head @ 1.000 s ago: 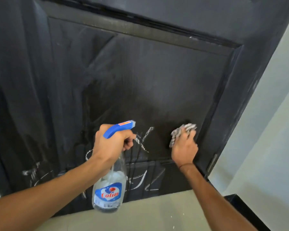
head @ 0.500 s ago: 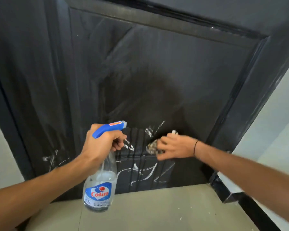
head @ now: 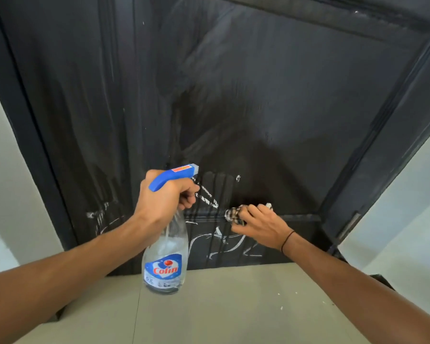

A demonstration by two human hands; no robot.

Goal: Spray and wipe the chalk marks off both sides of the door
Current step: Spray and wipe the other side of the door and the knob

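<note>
The right hand's (head: pixel 261 225) fingers (head: pixel 253 210) are curled round a bunched checked rag (head: pixel 235 214), pressing it against the door (head: pixel 296 95) at the rail between the upper panel and the lower one. The left hand's (head: pixel 164 199) fingers (head: pixel 190 194) are wrapped round the neck and trigger of the spray bottle (head: pixel 164 259), its blue nozzle aimed at the door just beside the rag; whether the trigger is squeezed cannot be told.

Chalk marks (head: pixel 206 197) sit between the two hands, more run across the lower panel below the rag, and a fainter patch lies low on the left stile. The upper panel is dark and streaked wet, with drips running down.

The step in hand looks like wiping the lower part of this side. Next, the rag probably needs to sweep left over the strokes by the nozzle, then down over the lower panel. The other side is out of sight.
</note>
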